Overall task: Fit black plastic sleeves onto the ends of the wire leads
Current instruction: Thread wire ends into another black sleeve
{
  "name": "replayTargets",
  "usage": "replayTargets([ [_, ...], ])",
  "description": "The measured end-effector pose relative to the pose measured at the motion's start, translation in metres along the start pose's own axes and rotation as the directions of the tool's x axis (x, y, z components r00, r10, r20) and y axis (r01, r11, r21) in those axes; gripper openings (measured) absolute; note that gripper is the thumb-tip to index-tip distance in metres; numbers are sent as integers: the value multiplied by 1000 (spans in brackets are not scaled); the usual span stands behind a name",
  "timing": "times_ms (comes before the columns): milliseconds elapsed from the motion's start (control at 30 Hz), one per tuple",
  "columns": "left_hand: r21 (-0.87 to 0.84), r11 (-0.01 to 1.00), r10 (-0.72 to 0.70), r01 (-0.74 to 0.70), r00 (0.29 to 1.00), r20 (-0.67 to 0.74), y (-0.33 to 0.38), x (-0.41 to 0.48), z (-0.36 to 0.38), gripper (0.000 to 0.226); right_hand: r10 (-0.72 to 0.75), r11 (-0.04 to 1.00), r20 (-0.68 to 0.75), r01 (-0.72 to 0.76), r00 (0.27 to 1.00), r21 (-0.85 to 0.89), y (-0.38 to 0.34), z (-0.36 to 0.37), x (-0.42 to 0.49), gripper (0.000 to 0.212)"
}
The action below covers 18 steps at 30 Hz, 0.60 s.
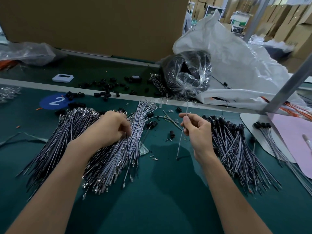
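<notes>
In the head view, the left hand (111,127) lies over a wide heap of bare leads (94,157) on the left of the green mat (160,196). Its fingers are curled down and pinch one dark lead (128,154), which hangs from the fingertips towards the near edge of the heap. These leads are thin and grey to black, fanned out, with small bright metal terminals at their tips.

The right hand (195,130) is raised in the middle of the mat. Thumb and forefinger pinch a pale grey lead (181,137), with the other fingers curled loosely behind. The lead stands almost upright, its top above the fingertips and its lower end, with a small metal terminal, close to the mat.

To the right of that hand lies a second heap, the sleeved leads (236,149), each with a short black cylindrical cap on its far end. A smaller bunch of the same kind (266,132) lies further right, beside a pink sheet (293,141).

Loose black sleeves (106,86) are scattered across the dark belt beyond the mat, and a single sleeve (172,133) lies between the hands. A clear bag (187,73) stuffed with black parts leans against a large white sack (236,53). A blue disc (54,101) marked 2 is on the mat at the far left.
</notes>
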<state>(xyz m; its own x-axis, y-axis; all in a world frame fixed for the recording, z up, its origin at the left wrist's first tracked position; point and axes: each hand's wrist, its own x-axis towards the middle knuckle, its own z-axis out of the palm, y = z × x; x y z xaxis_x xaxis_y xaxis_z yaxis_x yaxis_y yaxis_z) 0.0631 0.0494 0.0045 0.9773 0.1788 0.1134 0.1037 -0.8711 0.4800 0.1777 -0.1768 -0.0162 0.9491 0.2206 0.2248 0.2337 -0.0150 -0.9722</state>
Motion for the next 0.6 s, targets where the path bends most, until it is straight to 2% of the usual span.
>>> replayTargets([
  [200, -64, 993, 92, -96, 994, -61, -11, -4, -3, 21, 1, 1000, 2, -1, 1000, 6, 0, 0, 0, 19],
  [367, -71, 988, 126, -138, 981, -150, -17, -7, -12, 23, -1, 1000, 13, 1, 1000, -2, -1, 0, 0, 19],
  [500, -107, 985, 112, -132, 979, -173, -14, -8, -15, 29, 0, 1000, 23, 0, 1000, -5, -1, 0, -1, 19],
  [600, -186, 975, 70, -121, 963, -258, -9, -7, -15, 26, 1, 1000, 25, -1, 1000, -1, -1, 0, -1, 19],
])
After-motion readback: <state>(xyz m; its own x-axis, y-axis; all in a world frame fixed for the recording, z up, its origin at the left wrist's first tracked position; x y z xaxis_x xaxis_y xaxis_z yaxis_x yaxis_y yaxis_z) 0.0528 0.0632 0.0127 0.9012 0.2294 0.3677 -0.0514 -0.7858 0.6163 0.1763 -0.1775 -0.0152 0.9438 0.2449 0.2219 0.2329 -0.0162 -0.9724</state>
